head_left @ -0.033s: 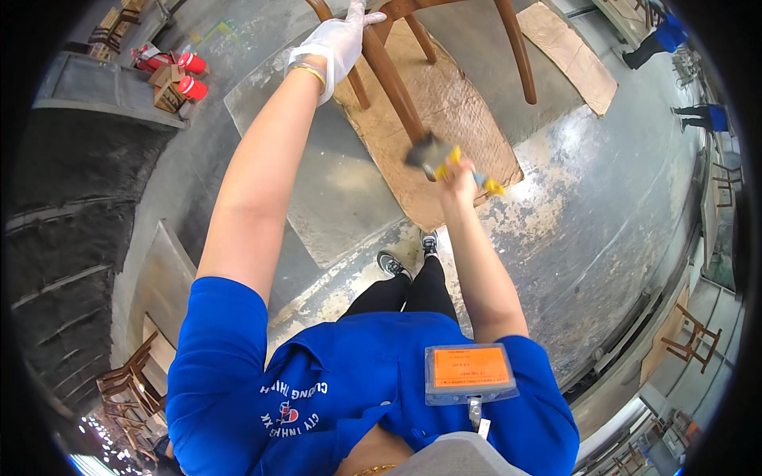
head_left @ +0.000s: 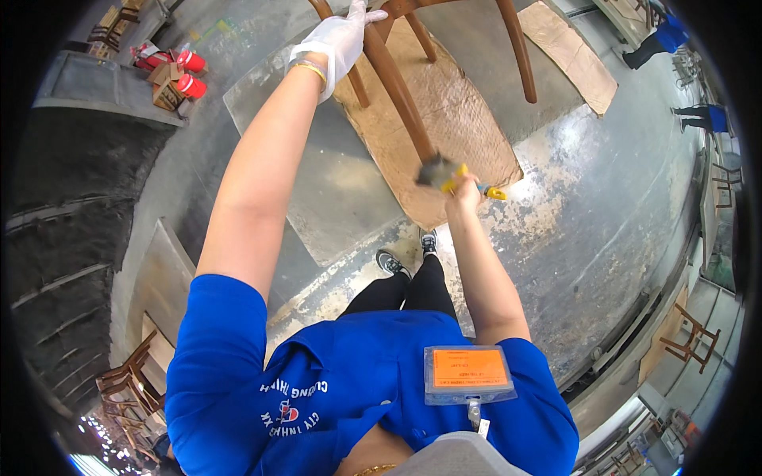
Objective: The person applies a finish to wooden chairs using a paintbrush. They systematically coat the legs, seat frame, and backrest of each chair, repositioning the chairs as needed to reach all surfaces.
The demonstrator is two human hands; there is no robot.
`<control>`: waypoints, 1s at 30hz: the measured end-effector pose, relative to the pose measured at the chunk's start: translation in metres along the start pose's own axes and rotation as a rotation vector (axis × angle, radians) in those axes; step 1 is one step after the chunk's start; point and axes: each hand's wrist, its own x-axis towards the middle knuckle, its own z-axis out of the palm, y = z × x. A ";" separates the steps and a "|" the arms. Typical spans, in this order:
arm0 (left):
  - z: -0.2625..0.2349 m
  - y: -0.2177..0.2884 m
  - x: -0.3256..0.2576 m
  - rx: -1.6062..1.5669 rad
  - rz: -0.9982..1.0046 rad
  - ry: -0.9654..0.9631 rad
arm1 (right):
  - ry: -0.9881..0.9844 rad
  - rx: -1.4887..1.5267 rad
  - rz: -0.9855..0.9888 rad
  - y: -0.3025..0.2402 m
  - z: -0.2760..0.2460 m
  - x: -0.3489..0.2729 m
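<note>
Tool (head_left: 440, 172) farther down wooden leg (head_left: 399, 93)

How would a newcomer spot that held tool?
Find the larger brown sheet on the floor. Above its near end, the right hand grips the tool at a wooden leg. Unlike that plain brown leg, the tool has a dark head and yellow patches.

Lettering (head_left: 294, 389) on blue shirt (head_left: 357, 345) and orange badge (head_left: 470, 368)
</note>
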 end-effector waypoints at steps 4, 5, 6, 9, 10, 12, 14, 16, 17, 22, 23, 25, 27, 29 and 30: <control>-0.003 0.013 -0.011 -0.185 -0.081 -0.171 | 0.131 -0.266 -0.123 -0.007 0.016 0.024; 0.000 0.012 -0.012 -0.160 0.013 -0.113 | -0.033 -0.112 -0.087 -0.011 0.047 0.018; 0.004 0.011 -0.007 -0.128 0.111 -0.046 | -0.182 0.044 -0.126 -0.020 0.092 0.014; 0.027 0.007 0.014 -0.031 0.086 -0.005 | -0.917 0.215 -0.061 -0.076 0.161 0.000; 0.033 0.007 0.023 -0.004 0.031 -0.015 | -0.903 0.226 -0.036 -0.082 0.172 -0.003; 0.038 0.003 0.034 -0.034 0.001 -0.042 | -1.117 0.326 -0.040 -0.093 0.162 0.006; 0.046 0.002 0.033 -0.009 0.000 0.005 | -0.775 0.146 0.221 -0.075 0.114 0.030; 0.053 0.006 0.030 -0.046 -0.057 -0.028 | -0.558 -0.018 0.262 -0.056 0.052 0.070; 0.057 0.009 0.028 -0.047 -0.046 -0.030 | -0.404 -0.184 0.200 -0.054 0.020 0.097; 0.091 0.022 0.032 -0.635 -0.110 -0.016 | -0.235 -0.462 0.261 -0.095 -0.088 0.216; 0.092 0.020 0.037 -0.426 -0.051 -0.066 | -0.219 -0.456 0.250 -0.112 -0.099 0.231; 0.090 0.016 0.052 -0.313 -0.095 -0.252 | -0.229 -0.474 0.250 -0.149 -0.111 0.255; 0.097 0.016 0.073 -0.435 -0.132 -0.439 | -0.198 -0.416 0.254 -0.186 -0.118 0.277; 0.114 0.022 0.094 -0.604 -0.230 -0.545 | -0.179 -0.365 0.256 -0.218 -0.131 0.297; 0.126 0.026 0.103 -0.704 -0.300 -0.545 | -0.179 -0.340 0.257 -0.231 -0.138 0.308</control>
